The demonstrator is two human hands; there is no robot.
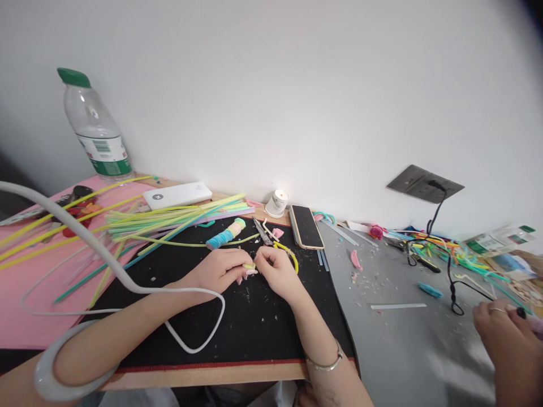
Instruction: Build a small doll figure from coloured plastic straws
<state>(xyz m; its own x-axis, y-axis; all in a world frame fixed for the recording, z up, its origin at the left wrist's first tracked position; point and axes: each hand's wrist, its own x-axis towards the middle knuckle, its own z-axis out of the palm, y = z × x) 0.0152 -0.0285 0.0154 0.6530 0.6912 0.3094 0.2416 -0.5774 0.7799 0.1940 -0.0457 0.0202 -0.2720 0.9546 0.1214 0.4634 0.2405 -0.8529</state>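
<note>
My left hand (223, 268) is closed, its fingertips pinching a small yellow and pink pipe cleaner piece (249, 267) above the black mat. My right hand (278, 272) meets it from the other side, thumb and finger pinched at the same piece, most of which the fingers cover. Just beyond them lie metal-bladed cutters (262, 232) and a fuzzy blue, peach and yellow roll (227, 233). A yellow pipe cleaner loop (292, 254) curves beside my right hand. Behind it sits a pink scrap (278, 232).
A lit candle (279, 202) in a white cup stands by the wall near a phone (306, 227). Loose pipe cleaners (169, 220) and a white power bank (178, 195) lie left. A white cable (114, 265) loops over my left forearm. At right is another person's hand (504, 339).
</note>
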